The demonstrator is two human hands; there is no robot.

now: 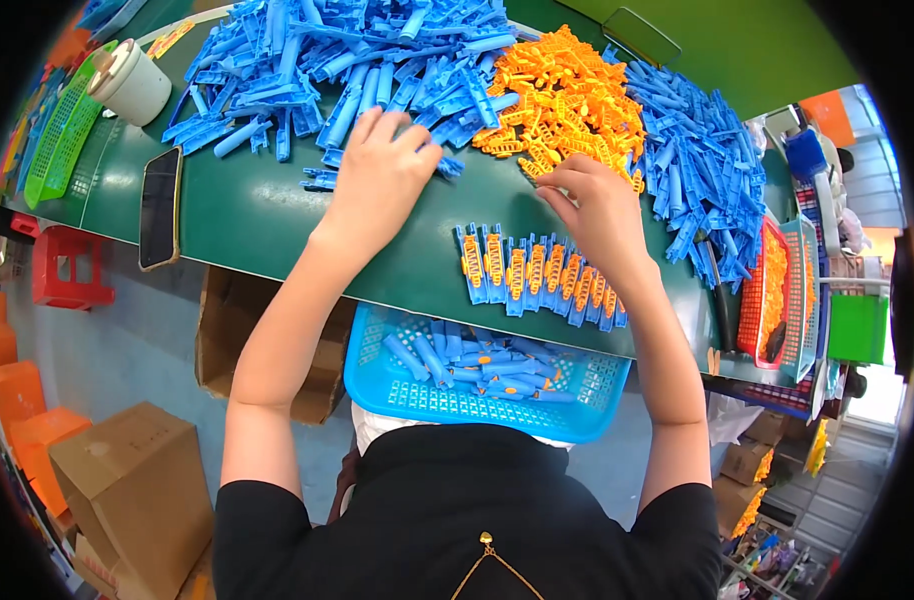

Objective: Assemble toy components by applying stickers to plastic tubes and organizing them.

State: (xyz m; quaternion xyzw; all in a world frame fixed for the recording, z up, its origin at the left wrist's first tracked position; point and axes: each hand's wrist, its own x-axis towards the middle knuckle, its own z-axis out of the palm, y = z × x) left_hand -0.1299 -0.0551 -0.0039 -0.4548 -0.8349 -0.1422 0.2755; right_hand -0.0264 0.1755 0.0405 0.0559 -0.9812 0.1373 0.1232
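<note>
My left hand (385,165) lies with bent fingers over a few blue plastic pieces (320,180) on the green table; their ends stick out on both sides of it. At the near edge of a heap of small orange plastic parts (562,100), my right hand (592,205) has its thumb and forefinger close together. What sits between those fingertips is too small to make out. Just below that hand, a row of several blue pieces with orange parts laid in them (517,275) rests side by side on the table.
A large heap of blue pieces (277,60) covers the far left, another (702,150) the right. A phone (160,210) and a white tub (132,85) stand at left. A blue basket (487,410) of joined pieces sits by my lap. Red basket (767,290) at right.
</note>
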